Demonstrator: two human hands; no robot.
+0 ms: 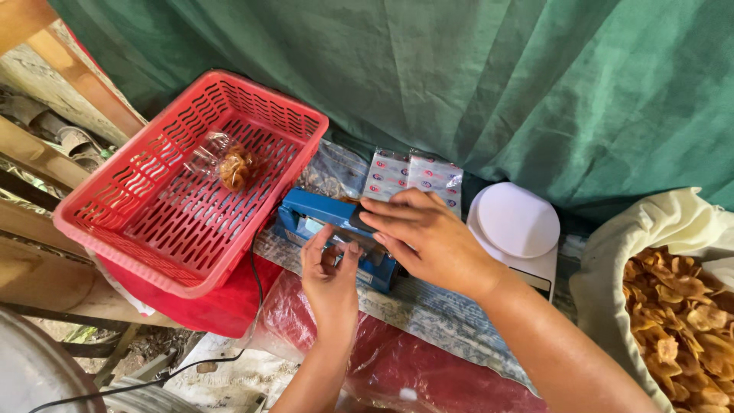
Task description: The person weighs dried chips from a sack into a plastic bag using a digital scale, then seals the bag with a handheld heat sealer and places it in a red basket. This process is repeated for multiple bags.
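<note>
Right hand (432,233) pressing blue heat sealer (321,218) lever flat, left hand (330,275) fingers pinching bag edge at its front: risk of burnt fingertips or crooked seal.

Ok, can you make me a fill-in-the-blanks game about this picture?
1. The basket is coloured ____.
2. Both hands are on the blue ____.
3. The white scale sits between the sealer and the sack of ____.
4. The right hand presses down on the sealer; the left hand is ____ it, nearer the camera.

Missing words: red; sealer; chips; below
</note>
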